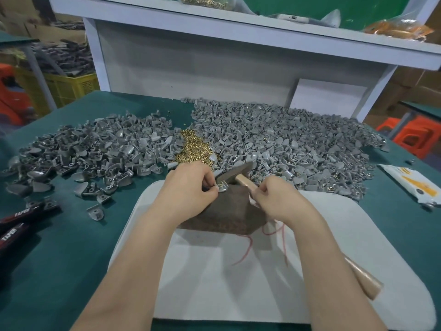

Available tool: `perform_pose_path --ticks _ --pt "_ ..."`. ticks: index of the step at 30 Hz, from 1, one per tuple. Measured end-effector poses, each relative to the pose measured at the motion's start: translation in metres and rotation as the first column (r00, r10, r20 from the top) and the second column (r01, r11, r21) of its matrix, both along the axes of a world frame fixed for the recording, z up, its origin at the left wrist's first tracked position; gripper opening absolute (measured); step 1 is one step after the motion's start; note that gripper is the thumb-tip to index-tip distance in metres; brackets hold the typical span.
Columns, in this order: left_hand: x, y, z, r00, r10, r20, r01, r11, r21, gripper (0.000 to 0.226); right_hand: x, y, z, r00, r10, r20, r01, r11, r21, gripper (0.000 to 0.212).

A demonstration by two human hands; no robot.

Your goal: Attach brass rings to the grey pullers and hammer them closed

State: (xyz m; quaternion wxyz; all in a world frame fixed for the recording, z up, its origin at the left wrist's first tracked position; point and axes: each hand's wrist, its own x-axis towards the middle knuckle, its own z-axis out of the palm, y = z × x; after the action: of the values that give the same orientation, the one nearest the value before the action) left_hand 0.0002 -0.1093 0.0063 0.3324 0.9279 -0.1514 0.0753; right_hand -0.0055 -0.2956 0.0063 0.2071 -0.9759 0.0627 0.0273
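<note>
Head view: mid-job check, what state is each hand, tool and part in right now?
left hand: pinching the grey puller on the brown block
right hand: wrapped round the hammer handle
hammer: head low at the puller, contact unclear
grey puller: held, brass piece at its lower end
brown block: flat on the white pad
brass rings: loose in a heap

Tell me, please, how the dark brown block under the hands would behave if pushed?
The dark brown block looks thick and solid, so it is probably heavy and stiff. It sits flat and broad, so it should slide rather than tip or roll. The white pad beneath likely adds drag.
</note>
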Motion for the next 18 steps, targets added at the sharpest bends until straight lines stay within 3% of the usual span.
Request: perform_pose_path --ticks 2,6,8,11,13,14,16,18 --pt "0.0 0.0 0.0 1.0 0.02 0.001 -0.02 1.0 -0.002 0.022 -0.003 -0.005 0.006 0.998 -0.038 0.04 0.035 0.996 0.078 0.024" --pt "0.001 0.0 -0.001 1.0 0.025 0.001 -0.025 1.0 0.015 0.02 -0.012 -0.008 0.022 0.98 -0.046 0.196 0.029 0.996 0.088 0.021" --pt "0.002 0.0 -0.002 1.0 0.021 0.003 -0.021 1.0 0.01 0.02 -0.018 -0.004 0.024 0.962 -0.033 0.272 0.004 0.994 0.105 0.031" --pt "0.003 0.001 -0.003 1.0 0.01 -0.007 -0.01 1.0 0.003 0.022 -0.034 0.006 0.027 0.79 -0.055 0.611 -0.047 0.988 0.149 0.042" --pt "0.004 0.001 -0.005 1.0 -0.006 -0.016 0.005 1.0 -0.024 0.018 -0.047 0.009 0.028 0.664 -0.036 0.747 -0.112 0.983 0.147 0.044" --pt "0.005 0.001 -0.006 1.0 -0.005 -0.019 0.004 0.999 -0.035 0.018 -0.052 0.009 0.028 0.684 0.02 0.729 -0.135 0.986 0.1 0.046" --pt "0.006 0.001 -0.006 0.999 0.014 -0.032 -0.015 0.999 -0.037 0.019 -0.06 0.008 0.02 0.824 0.156 0.545 -0.156 0.987 -0.047 0.048" --pt "0.005 0.001 -0.005 0.999 0.026 -0.04 -0.027 0.999 -0.032 0.02 -0.065 0.002 0.014 0.893 0.173 0.415 -0.125 0.982 -0.141 0.048"
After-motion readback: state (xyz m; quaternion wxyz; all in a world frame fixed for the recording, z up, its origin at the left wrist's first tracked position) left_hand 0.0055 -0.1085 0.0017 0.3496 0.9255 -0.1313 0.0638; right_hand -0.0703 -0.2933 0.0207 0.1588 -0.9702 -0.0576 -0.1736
